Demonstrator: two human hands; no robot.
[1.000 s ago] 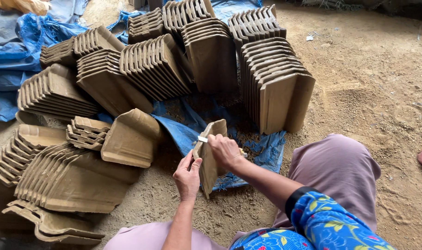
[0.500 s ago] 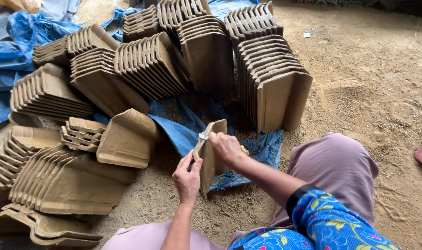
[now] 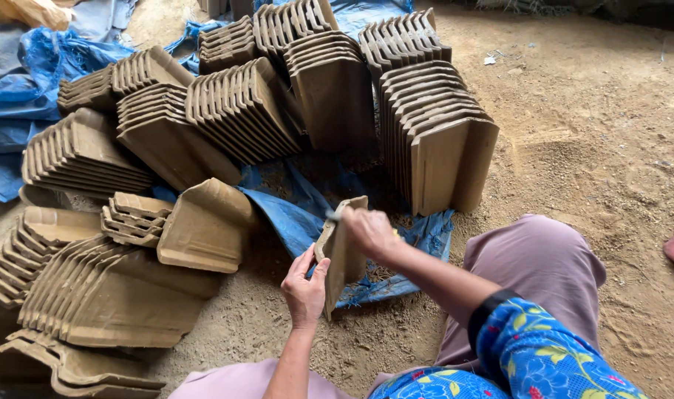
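I hold one unfired clay roof tile [image 3: 342, 255] on edge over the ground, between my knees. My left hand [image 3: 304, 287] grips its near left edge. My right hand [image 3: 369, 231] is closed around a small metal blade [image 3: 334, 215], whose tip rests against the tile's top edge. The tile is brown and curved, like the stacked ones around it.
Rows of stacked clay tiles [image 3: 241, 111] lean on a blue tarp [image 3: 285, 210] ahead and to the left; a tall stack [image 3: 437, 140] stands ahead on the right. A loose tile [image 3: 204, 225] lies left of my hands. Sandy dirt [image 3: 596, 140] spreads to the right.
The hands and tile have barely moved; the blade stays at the tile's top edge. The view has shifted slightly.
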